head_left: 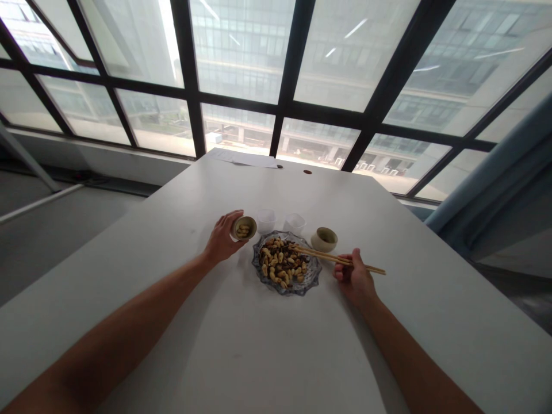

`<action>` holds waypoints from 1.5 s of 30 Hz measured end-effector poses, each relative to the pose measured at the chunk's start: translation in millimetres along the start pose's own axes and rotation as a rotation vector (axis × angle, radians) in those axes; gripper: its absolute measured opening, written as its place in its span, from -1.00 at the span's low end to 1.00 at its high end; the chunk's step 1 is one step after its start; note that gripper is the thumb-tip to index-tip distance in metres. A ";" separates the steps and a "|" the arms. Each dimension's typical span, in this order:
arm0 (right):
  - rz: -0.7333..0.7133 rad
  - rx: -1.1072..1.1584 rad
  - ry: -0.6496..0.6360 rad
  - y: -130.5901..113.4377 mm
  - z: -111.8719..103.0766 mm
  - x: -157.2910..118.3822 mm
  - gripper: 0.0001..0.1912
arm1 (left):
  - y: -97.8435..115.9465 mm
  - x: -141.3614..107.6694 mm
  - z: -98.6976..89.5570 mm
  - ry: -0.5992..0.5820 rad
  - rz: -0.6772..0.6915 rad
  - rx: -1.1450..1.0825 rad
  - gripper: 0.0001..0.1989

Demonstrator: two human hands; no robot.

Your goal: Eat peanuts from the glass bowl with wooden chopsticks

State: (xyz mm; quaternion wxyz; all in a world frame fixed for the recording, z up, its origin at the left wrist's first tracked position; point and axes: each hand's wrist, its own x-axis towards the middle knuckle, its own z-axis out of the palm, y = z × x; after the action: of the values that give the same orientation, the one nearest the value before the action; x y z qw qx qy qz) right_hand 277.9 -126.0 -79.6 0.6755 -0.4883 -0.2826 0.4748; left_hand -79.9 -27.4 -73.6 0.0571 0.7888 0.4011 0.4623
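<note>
Head view, left hand (223,237): small cup (249,222) is being grasped.
Right hand (357,279): chopsticks (321,254) are being held over glass bowl (311,281), far side.

Peanuts (282,261) lie in the glass dish (313,277); beyond it, toward the table's (276,356) far edge, two plastic cups (266,221); toward the right edge, one teacup (321,245); leftward, another teacup (247,221).

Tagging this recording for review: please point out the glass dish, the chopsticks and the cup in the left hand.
Glass dish (313,275): head view, bare glass at its right side.
Chopsticks (326,256): head view, middle of the shafts.
Held cup (245,221): head view, upper inner wall.
</note>
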 end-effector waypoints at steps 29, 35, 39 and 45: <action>0.074 0.093 0.087 -3.7 19.5 -2.9 -0.44 | 3.4 26.5 -4.2 -0.061 -0.346 0.280 -0.08; 0.050 0.075 0.037 0.7 16.6 1.1 -0.43 | 24.3 67.3 18.1 -0.326 -0.128 0.315 -0.19; 0.019 0.075 -0.004 4.7 14.3 3.8 -0.43 | 19.8 89.5 34.0 -0.543 -0.092 0.309 -0.20; 0.027 0.102 -0.014 5.7 15.1 3.7 -0.43 | 8.3 90.9 33.7 -0.442 0.189 0.284 -0.30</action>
State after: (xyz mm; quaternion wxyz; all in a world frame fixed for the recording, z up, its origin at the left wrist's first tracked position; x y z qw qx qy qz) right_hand 264.5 -116.3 -79.7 0.6909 -0.4535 -0.2561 0.5013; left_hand -26.2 38.8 -26.7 -0.0113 0.9045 0.3643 0.2214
